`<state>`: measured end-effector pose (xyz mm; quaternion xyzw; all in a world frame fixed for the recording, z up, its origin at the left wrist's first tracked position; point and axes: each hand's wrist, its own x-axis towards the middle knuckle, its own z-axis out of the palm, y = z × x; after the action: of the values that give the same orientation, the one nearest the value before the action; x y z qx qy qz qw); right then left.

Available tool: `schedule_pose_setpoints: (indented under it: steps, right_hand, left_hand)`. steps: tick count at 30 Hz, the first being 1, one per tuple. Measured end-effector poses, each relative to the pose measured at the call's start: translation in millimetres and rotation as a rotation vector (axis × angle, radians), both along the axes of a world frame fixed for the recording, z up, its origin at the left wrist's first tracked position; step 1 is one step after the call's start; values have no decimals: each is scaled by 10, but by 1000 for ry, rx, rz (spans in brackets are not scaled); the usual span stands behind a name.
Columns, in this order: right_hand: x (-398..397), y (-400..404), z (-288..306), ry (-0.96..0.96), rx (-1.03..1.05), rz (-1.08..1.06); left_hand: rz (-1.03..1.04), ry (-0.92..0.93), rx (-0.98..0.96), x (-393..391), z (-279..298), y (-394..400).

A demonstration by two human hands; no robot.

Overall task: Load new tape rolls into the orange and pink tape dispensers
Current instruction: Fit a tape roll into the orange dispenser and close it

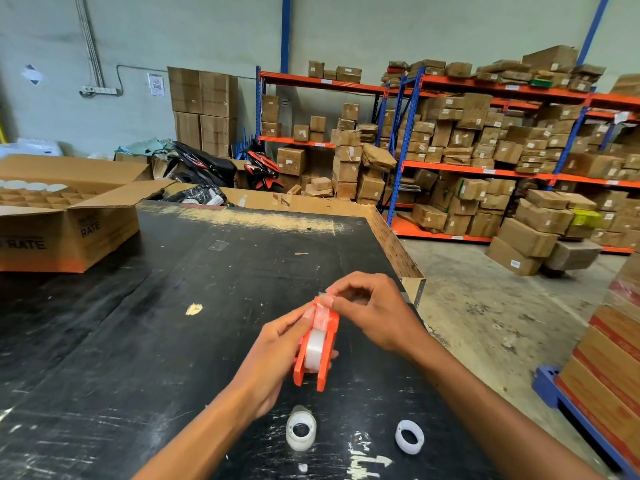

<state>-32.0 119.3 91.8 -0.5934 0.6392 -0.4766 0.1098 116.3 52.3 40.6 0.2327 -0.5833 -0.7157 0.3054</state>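
Orange tape dispenser point(317, 344) is held up over the black table point(173, 323), toward its right edge, w/ one clear tape roll point(314, 348) seated between its two side walls. Left hand point(273, 358) wraps the dispenser's left side, fingers closed round the body, thumb up by the front end. Right hand point(372, 315) is at the front tip, thumb & forefinger pinched on the loose tape end point(320, 313), which runs from the roll up to the tip. A bit of pink shows under the left palm; can't tell what it is.

On the table near the front edge: 2 loose rings, apart from each other & below the hands – a clear roll point(300, 432) just under the left wrist, a white core point(409, 437) to its right. Neither touches the dispenser.

Small torn scrap point(194, 309) lies mid-table, left of the hands. Open cardboard box point(65, 220) w/ divider cells sits at the far left corner. Nothing lies between the hands & the two rings.

Beyond the right edge: concrete floor, orange-and-blue shelves point(485, 168) packed w/ brown parcels.
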Motion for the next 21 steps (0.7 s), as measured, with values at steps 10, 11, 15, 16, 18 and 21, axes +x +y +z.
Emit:
schedule_pose_setpoints:
  steps: [10,11,15,16,18,21]
  right_hand:
    - [-108,-88,34,-61,58,-24]
    - [-112,-94,50,-69,80,-15]
    - [-123,-110,94,-110,152,3]
    - [-128,-115,97,-118,164,2]
    - [-132,-117,102,-128,191,1]
    - [-132,-119,105,-163,224,2]
  left_hand:
    - [-21,4,11,35,-3,-42]
    - [-22,0,1,37,1,-43]
    - [-11,-7,-48,51,9,-43]
    - [-17,-3,-60,56,6,-49]
    - [-25,4,-81,61,3,-66]
    - [-30,9,-92,60,-19,-87]
